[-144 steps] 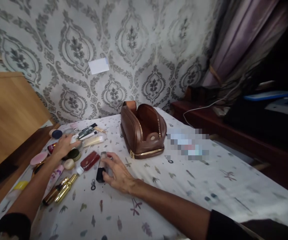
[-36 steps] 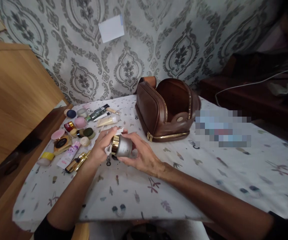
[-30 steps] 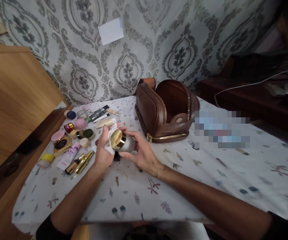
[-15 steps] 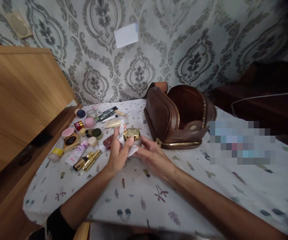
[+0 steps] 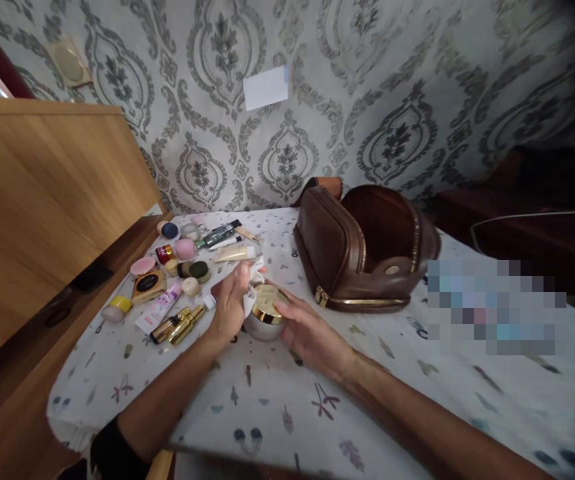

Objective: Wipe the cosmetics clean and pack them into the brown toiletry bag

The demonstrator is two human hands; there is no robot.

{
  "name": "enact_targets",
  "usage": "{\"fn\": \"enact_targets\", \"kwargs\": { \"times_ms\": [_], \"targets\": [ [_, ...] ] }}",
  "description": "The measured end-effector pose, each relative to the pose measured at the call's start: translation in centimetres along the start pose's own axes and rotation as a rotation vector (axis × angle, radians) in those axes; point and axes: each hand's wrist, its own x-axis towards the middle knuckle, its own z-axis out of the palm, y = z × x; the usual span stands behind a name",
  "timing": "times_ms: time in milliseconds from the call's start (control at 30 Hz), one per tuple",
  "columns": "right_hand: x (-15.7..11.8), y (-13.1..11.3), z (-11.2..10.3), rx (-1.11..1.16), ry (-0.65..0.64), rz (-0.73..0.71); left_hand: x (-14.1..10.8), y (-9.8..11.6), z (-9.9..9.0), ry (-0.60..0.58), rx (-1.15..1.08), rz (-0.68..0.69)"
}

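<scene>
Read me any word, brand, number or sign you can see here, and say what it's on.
No text is readable.
Frosted jar with gold-rimmed lid: no lettering legible.
Small red jar: marks too small.
Pink-and-white tube: print blurred.
White paper on the wall: no writing distinguishable.
Pixelated patch: unreadable.

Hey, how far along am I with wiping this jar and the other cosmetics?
Your brown bag is unzipped, and cosmetics such as the pink tube and gold bottles lie out. In hand: your right hand steadies the gold-lidded jar; your left hand holds a white wipe beside it. Finishing that jar is probably left; I can't tell whether the others are wiped.
</scene>
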Motion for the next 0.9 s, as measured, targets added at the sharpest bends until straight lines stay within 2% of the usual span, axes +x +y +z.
{"fn": "enact_targets", "kwargs": {
  "times_ms": [67,167,267,333,533,667,800,900],
  "targets": [
    [-0.1,-0.1,-0.1,0.024,0.002,0.01,0.1,-0.1,0.1,-0.02,-0.056,-0.031],
    [-0.1,-0.2,-0.3,0.07,0.012,0.041,0.1,-0.1,0.3,-0.023,-0.1,0.003],
    [0.0,-0.3,-0.6,0.097,0.006,0.038,-0.1,0.3,0.4,0.07,0.03,0.083],
    [0.2,-0.4,-0.7,0.102,-0.018,0.024,-0.5,0.5,0.5,0.086,0.149,0.139],
    [0.8,-0.7,-1.4,0.164,0.009,-0.03,-1.0,-0.3,1.1,-0.113,0.294,0.287],
    [0.8,-0.4,-1.6,0.161,-0.008,0.041,-0.6,-0.4,0.8,-0.121,0.328,0.213],
    [0.7,-0.4,-1.5,0.075,-0.066,0.109,-0.3,0.6,0.1,-0.134,0.23,0.091],
    [0.5,-0.3,-1.3,0.017,-0.064,0.13,0.0,1.0,-0.4,-0.131,0.163,0.057]
  ]
}}
